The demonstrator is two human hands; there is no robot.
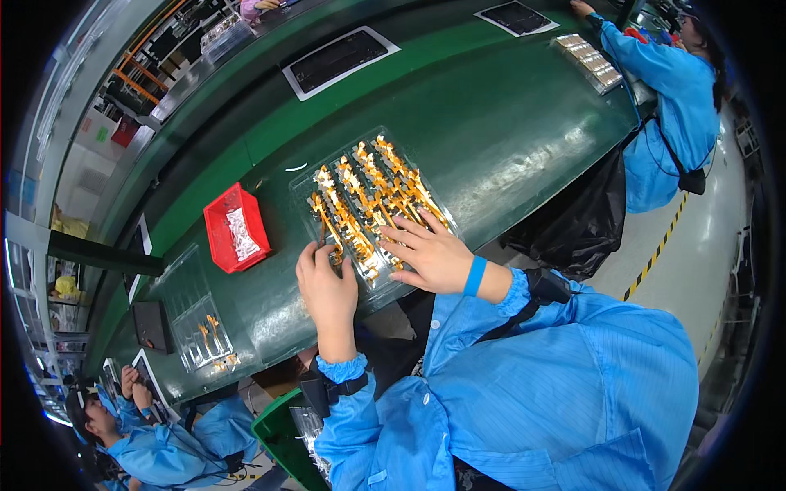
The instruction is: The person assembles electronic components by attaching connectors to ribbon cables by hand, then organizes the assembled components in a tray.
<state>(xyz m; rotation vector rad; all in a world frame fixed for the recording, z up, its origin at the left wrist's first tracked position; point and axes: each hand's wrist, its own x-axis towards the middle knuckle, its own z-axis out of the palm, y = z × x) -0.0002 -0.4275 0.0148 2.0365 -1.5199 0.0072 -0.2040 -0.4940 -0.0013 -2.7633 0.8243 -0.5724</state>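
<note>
We're on one view: head-worn left fisheye, upright, looking down and forward across the long glossy dark-green workbench [508, 164]. We sit near, above bare left hand [327, 288] and blue-banded right hand [434, 258], mid-frame. Wearer's light-blue striped smock [557, 385] fills our lower right; straight lines bow toward the rim.

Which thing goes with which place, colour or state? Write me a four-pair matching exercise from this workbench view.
1. Bin holding white pieces
2. Narrow wristband
3. Gold-coloured parts nearest the hands
4. Right hand

A. Blue
B. In rows in a clear tray
C. Spread open, palm down
D. Red

Pairs: 1-D; 2-A; 3-B; 4-C
</note>
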